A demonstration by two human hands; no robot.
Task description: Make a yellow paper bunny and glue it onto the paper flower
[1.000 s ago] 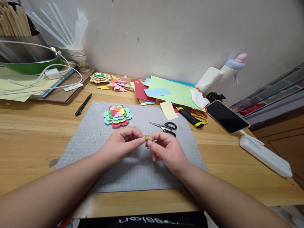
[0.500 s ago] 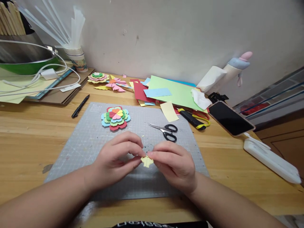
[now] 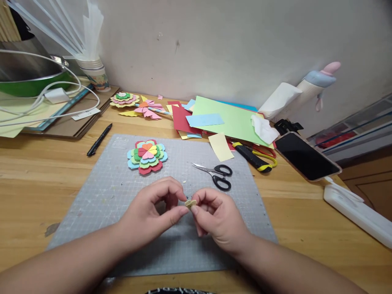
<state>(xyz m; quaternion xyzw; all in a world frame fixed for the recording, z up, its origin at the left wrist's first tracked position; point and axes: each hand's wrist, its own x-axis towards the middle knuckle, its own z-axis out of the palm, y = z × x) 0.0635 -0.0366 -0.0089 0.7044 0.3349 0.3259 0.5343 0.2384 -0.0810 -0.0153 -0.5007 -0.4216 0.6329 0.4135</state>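
Between the fingertips of both hands is a small pale yellow paper piece (image 3: pixel 190 203), partly covered by the fingers. My left hand (image 3: pixel 156 204) pinches its left edge with thumb and index finger. On the other side, my right hand (image 3: pixel 219 216) grips it between thumb and forefinger. Both hands hover above the grey cutting mat (image 3: pixel 92 208). Beyond the left hand lies a layered paper flower (image 3: pixel 147 157) in red, blue, green, yellow and pink. Black-handled scissors (image 3: pixel 214 173), blades slightly apart, rest beyond the right hand.
Coloured paper sheets (image 3: pixel 226 118) and a pale yellow strip (image 3: pixel 221 147) lie toward the wall, beside a yellow-black utility knife (image 3: pixel 252 157). A phone (image 3: pixel 308 155) and white power strip (image 3: pixel 357 214) are at right. A black pen (image 3: pixel 99 139) and finished paper flowers (image 3: pixel 147 108) sit left.
The yellow paper piece has been tipped, its spread petals facing down before and now seen nearly edge-on. My right hand has turned so its thumb shows in front. The view has shifted slightly.
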